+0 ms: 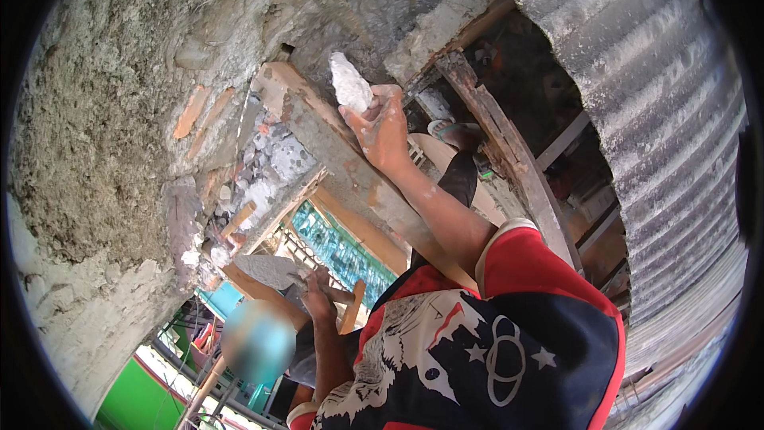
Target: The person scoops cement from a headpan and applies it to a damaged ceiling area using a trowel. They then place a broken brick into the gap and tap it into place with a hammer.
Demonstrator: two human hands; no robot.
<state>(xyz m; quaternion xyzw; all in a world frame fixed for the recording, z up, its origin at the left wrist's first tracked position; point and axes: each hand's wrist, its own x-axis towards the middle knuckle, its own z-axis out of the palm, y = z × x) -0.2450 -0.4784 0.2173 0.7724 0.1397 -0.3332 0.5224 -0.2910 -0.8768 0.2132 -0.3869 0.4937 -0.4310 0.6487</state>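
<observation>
- Whitish mortar chunk (350, 84) sits high against the timber beside the broken brick wall (239, 167), pinched in a co-worker's raised hand (382, 127).
- That person's lower hand (318, 296) grips a trowel (270, 271) just under the loose rubble.
- Neither of my own hands shows, so I cannot tell whether my fingers are wide or narrow.
- Done well, I judge: seat the chunk firmly, trowel close beneath for crumbs.

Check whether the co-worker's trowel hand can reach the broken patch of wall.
Probably yes: the co-worker's hand holds the trowel just below the broken patch, with nothing visible between them.
</observation>
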